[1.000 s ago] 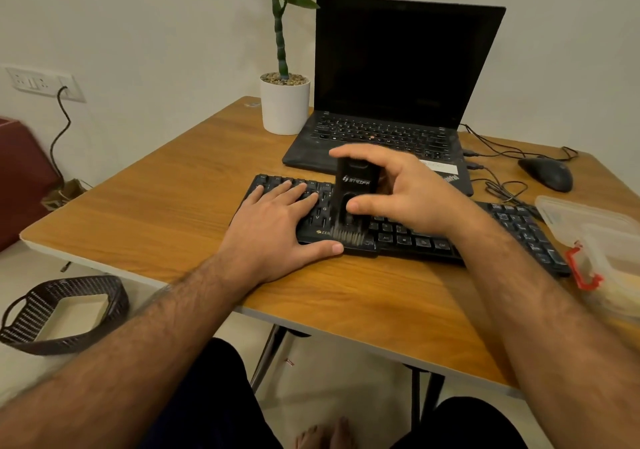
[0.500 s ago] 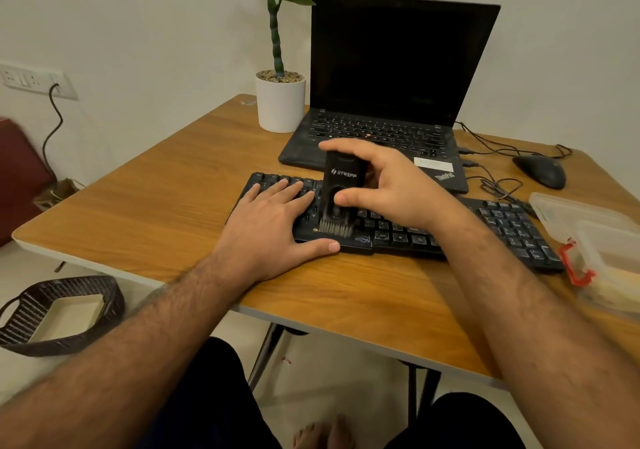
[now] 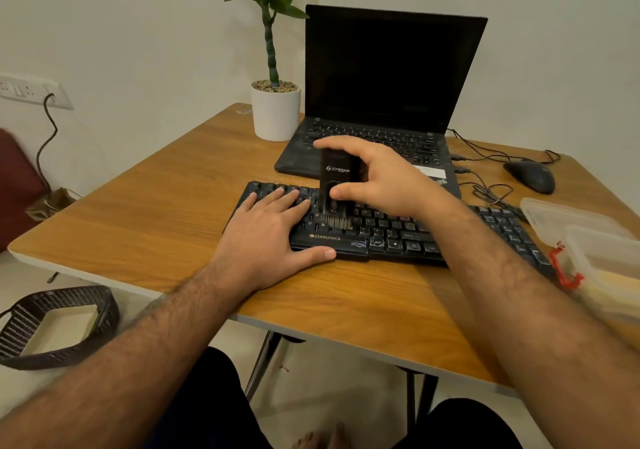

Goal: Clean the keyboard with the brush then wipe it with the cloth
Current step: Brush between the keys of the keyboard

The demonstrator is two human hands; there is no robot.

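Head view: right hand [image 3: 377,178] pinches the light, rigid brush [image 3: 335,185] by its body; left hand [image 3: 270,237] lies flat, bracing the keyboard [image 3: 398,237].

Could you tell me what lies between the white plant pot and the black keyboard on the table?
In the head view, only bare wooden table lies between the plant pot and the keyboard.

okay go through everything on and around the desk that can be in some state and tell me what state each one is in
laptop: lid open, screen dark
keyboard: flat on table, being brushed
brush: upright, bristles on the keys
right hand: grips the brush
left hand: flat, pressing the keyboard's left end
plastic container: lid on
wall socket: cable plugged in
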